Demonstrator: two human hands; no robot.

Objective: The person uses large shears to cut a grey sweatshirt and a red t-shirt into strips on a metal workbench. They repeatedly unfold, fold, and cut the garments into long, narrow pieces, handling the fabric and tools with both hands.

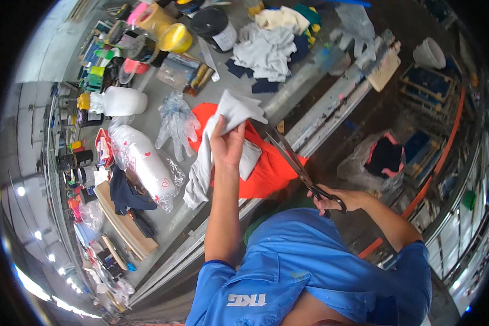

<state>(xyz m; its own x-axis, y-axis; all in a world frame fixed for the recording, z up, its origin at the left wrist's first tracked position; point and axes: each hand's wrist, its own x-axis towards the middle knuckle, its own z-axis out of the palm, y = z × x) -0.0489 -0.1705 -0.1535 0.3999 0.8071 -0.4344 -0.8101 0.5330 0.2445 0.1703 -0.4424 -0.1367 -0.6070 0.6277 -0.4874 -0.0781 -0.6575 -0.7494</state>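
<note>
My left hand (229, 145) is closed on a light grey cloth (234, 108), its upper part raised above the fingers and a long end hanging down to the left. Beneath it an orange-red cloth (261, 182) lies spread over the table's near edge. In my right hand (334, 200) are scissors (296, 163) with black handles, their blades parted and pointing up and left, near the orange-red cloth's right side. The blades appear apart from the grey cloth. A clear plastic glove (176, 122) lies just left of the cloths.
A white plastic bottle (126, 101) and a heart-printed plastic-wrapped roll (146, 160) lie at left. Farther back stand a black tub (214, 28) and a heap of grey rags (263, 53). A metal rail (331, 117) runs along the right. A plastic bag (358, 168) holds dark cloth.
</note>
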